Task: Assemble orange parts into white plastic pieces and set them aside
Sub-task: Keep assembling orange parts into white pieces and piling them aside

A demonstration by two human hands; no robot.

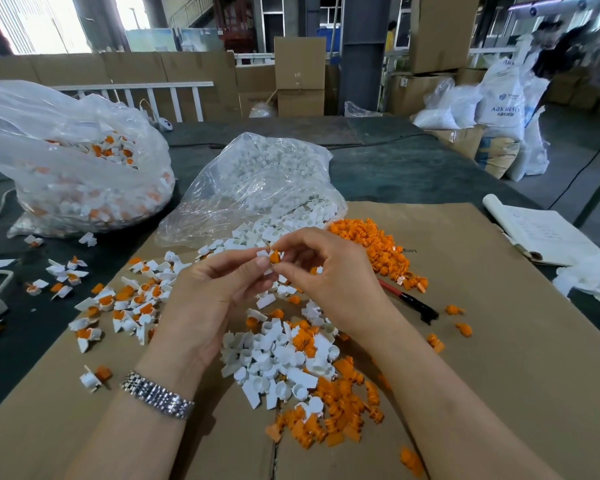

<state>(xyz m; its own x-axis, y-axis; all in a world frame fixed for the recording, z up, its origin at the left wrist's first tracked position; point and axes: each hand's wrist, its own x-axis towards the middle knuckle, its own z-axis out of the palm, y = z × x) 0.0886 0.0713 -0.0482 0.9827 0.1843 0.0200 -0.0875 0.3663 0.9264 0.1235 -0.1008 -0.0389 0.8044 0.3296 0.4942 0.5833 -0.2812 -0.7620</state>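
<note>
While the small orange plastic insert [274, 257] sits pinched between the fingertips of the right hand [329, 282], it is touching the small white plastic winged piece [264, 255] that the left hand [215, 292] grips between thumb and forefinger. Both parts are held up above the cardboard sheet [482, 341], and the pair looks mid-joining; whether the insert is fully seated cannot be told, since the fingers cover the joint.

Left of the grip, a scatter of finished white-and-orange pieces [125, 303] lies set aside, and further left a clear plastic bag of finished pieces [80, 168] looks well filled, so a good deal seems done. Plenty remains: below the grip sits a heap of loose white pieces [278, 365] with loose orange inserts [329, 424] beside it, beyond the grip an open clear bag of white pieces [264, 178], and to its right a mound of orange inserts [371, 244].

A red-and-black tool [409, 301] right of the grip is partly hidden by the right wrist. The left wrist wears a metal-link watch [158, 396].
</note>
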